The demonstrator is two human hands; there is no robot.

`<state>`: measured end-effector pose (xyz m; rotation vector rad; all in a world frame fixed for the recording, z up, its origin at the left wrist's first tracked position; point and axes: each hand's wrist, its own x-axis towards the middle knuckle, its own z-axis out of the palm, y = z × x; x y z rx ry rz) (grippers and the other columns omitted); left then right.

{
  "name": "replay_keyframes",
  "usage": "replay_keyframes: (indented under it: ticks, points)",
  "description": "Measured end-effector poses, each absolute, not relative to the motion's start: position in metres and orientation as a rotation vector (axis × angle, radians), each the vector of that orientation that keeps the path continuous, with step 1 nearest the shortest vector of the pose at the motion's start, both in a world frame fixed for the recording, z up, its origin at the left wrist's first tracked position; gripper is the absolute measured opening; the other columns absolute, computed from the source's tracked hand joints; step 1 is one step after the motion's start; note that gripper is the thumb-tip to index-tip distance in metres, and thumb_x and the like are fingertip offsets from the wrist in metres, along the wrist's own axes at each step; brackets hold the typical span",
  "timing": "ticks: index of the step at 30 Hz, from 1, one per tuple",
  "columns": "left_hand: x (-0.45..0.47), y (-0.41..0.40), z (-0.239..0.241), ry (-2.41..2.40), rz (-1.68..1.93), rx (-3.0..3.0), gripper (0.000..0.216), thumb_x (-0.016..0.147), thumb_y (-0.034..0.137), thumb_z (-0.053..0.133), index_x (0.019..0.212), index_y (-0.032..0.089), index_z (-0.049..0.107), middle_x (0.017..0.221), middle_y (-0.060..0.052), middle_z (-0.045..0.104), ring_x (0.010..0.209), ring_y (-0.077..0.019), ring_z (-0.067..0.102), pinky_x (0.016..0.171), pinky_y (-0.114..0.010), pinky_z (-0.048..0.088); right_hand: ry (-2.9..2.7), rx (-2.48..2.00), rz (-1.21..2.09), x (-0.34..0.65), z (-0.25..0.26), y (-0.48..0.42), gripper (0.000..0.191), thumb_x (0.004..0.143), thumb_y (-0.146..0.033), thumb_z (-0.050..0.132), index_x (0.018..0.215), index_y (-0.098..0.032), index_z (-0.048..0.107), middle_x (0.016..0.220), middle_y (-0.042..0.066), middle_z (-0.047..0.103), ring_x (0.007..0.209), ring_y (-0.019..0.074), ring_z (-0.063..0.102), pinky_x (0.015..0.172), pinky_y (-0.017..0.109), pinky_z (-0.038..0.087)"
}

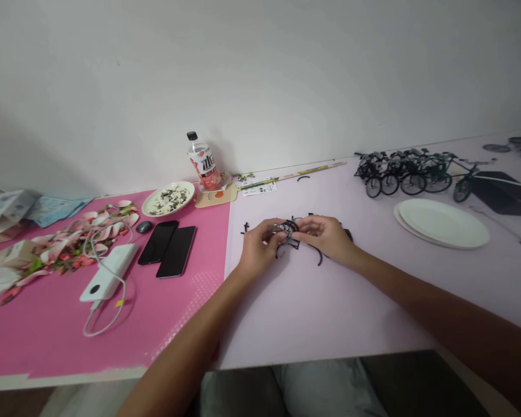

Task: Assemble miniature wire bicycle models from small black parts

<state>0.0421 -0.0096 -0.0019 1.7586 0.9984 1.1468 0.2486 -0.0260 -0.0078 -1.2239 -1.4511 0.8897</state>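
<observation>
Both hands meet over the pale lilac table (312, 313). My left hand (259, 246) and my right hand (325, 237) are closed in a pinch on a small black and silver bicycle model part (287, 234) held between them. Loose black pieces lie around them: a curved strip (318, 253) just below my right hand and a tiny bit (245, 228) to the left. What the fingers cover of the part is hidden.
Assembled miniature bicycles (410, 171) stand in a row at the back right, beside stacked white plates (443, 223) and a black box (506, 191). On the pink mat (47, 336) lie two phones (168, 249), a power bank with cable (108, 271), artificial flowers (65, 249), a dish of small parts (168, 198) and a bottle (203, 162).
</observation>
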Motion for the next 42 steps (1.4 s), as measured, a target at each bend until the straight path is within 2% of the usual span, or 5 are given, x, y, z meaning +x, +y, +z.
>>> replay_keyframes:
  ticks: [6,15,27,38,42]
  points:
    - [0.0438,-0.0117,0.0020,0.988,1.159,1.713,0.027,0.089,0.020,0.067,0.116,0.017,0.071,0.097,-0.008,0.080,0.081,-0.0179,0.076,0.073,-0.027,0.060,-1.383,-1.259,1.017,0.2490,-0.0036,-0.0273,0.045,0.067,-0.052,0.090,0.094,-0.017,0.077,0.087,0.009,0.080,0.082,0.0241,0.075,0.079,0.040,0.062]
    - [0.0418,-0.0097,0.0002,0.960,1.164,1.790,0.031,0.092,0.020,0.064,0.121,0.018,0.073,0.109,-0.009,0.079,0.082,-0.0169,0.075,0.077,-0.029,0.060,-1.403,-1.202,0.955,0.2471,-0.0016,-0.0293,0.046,0.067,-0.055,0.090,0.090,-0.018,0.077,0.087,0.010,0.079,0.079,0.0233,0.074,0.076,0.039,0.063]
    - [0.0416,-0.0079,-0.0014,0.995,1.127,1.722,0.034,0.090,0.020,0.065,0.122,0.016,0.075,0.090,-0.007,0.080,0.078,-0.0188,0.075,0.074,-0.029,0.060,-1.401,-1.208,0.915,0.2452,-0.0055,-0.0284,0.042,0.066,-0.052,0.090,0.087,-0.018,0.077,0.081,0.008,0.078,0.077,0.0234,0.074,0.074,0.038,0.063]
    - [0.0431,-0.0071,-0.0026,0.979,1.198,1.689,0.030,0.092,0.030,0.067,0.120,0.017,0.071,0.101,-0.009,0.077,0.082,-0.0170,0.071,0.077,-0.029,0.059,-1.386,-1.156,0.964,0.2439,-0.0032,-0.0294,0.043,0.068,-0.055,0.090,0.087,-0.019,0.075,0.086,0.008,0.079,0.080,0.0231,0.075,0.076,0.038,0.063]
    - [0.0429,-0.0122,0.0016,0.970,1.123,1.775,0.032,0.098,0.037,0.062,0.125,0.019,0.065,0.094,-0.005,0.071,0.076,-0.0149,0.065,0.069,-0.026,0.054,-1.378,-1.176,1.016,0.2421,-0.0020,-0.0321,0.044,0.065,-0.053,0.092,0.088,-0.019,0.075,0.081,0.007,0.078,0.077,0.0225,0.075,0.074,0.037,0.062]
